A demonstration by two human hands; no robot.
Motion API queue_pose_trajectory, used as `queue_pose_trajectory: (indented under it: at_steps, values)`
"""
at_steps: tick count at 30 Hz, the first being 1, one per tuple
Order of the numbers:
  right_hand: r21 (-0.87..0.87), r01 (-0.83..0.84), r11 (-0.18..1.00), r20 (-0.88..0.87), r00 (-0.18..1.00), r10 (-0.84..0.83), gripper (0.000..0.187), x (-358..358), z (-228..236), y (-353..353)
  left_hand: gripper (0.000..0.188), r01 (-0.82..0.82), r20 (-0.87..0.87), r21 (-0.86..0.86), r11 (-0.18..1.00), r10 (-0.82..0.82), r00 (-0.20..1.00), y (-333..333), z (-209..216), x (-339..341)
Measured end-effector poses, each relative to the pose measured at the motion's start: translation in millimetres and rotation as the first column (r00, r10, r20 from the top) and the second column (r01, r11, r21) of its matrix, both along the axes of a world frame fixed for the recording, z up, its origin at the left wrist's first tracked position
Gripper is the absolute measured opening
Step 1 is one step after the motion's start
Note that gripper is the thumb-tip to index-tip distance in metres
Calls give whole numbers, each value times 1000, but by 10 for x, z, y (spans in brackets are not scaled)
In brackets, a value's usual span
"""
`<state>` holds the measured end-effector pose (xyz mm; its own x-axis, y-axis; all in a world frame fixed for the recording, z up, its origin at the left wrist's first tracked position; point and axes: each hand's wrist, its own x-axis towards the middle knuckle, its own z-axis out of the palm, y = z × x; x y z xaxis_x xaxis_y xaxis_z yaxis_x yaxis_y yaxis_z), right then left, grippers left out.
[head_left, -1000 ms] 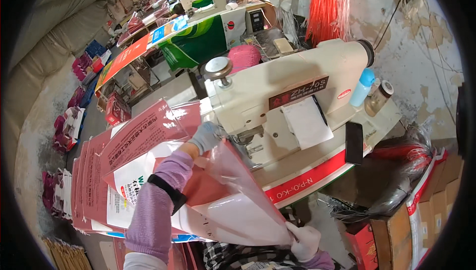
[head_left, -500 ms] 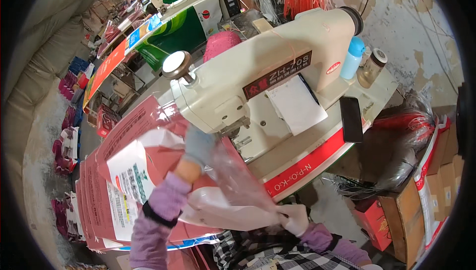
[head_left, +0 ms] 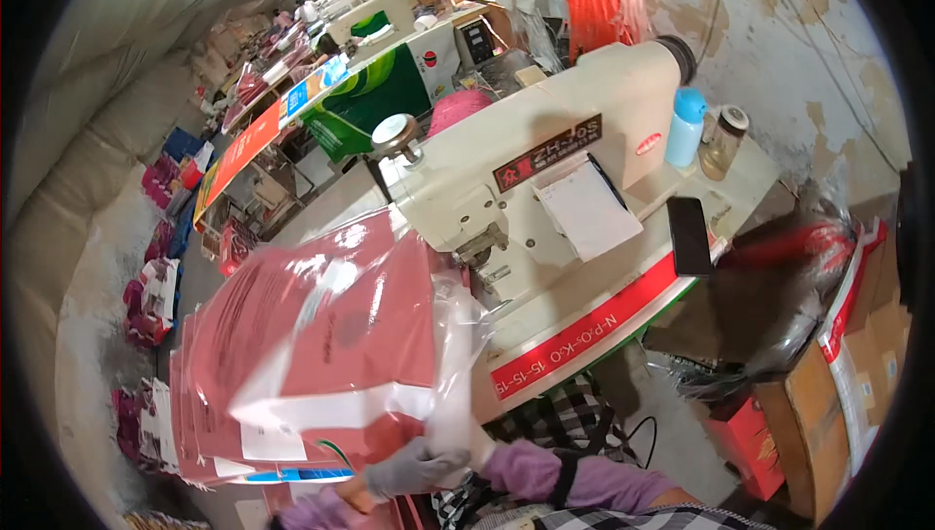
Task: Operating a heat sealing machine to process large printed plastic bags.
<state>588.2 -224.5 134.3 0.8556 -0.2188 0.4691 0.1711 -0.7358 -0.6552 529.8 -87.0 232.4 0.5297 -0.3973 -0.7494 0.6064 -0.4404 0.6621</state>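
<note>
Item in hand: one red printed bag in a clear glossy sleeve (head_left: pixel 321 325), blurred with motion, held up in front of me at its lower right corner. Step, as I judge it: the bag is being carried off or onto the stack beside the machine; the next move calls for a firm pinch at the corner and a flat, square laying-down so the slippery film does not slide. My left hand (head_left: pixel 414 467), gloved in grey, is closed on the lower edge of the bag, fingers curled under the film. My right hand (head_left: pixel 463 442) is mostly hidden behind the bag's corner; a pale glove shows just beside the left, touching the film, but I cannot tell whether it is clenched or loose. My purple sleeve (head_left: pixel 575 476) runs back from it to the right. Just under and to the left of the grip: a stack of like red bags (head_left: pixel 209 433), fanned slightly. Beyond the grip, up and right: the cream sewing machine (head_left: pixel 545 150) on its pale table with a red edge strip (head_left: pixel 584 330); a white paper pad (head_left: pixel 589 208) leans on the machine body. Further right on the table: a dark phone (head_left: pixel 689 235), a blue-capped bottle (head_left: pixel 685 128), a small glass jar (head_left: pixel 726 140). Farthest, up and left: a row of other work tables with green and red sacks (head_left: pixel 375 101).
</note>
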Motion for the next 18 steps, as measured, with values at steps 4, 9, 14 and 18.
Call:
queue_pose_trajectory:
  at_steps: [4,9,14,18]
  values:
    - [883,224,-413,143,710,690,37,-17,-25,-578,23,-128,106,-184,975,149,983,-207,-112,-86]
    - [998,52,31,-58,662,747,49,-73,218,-814,14,273,508,120,954,-296,809,-586,79,455]
    - [998,-39,41,-8,615,789,68,-723,65,-753,14,-69,604,729,681,-688,-403,-1192,517,883]
    - [892,-113,438,-319,528,787,63,-971,400,-1337,17,637,132,770,-38,-967,-218,-1010,370,357]
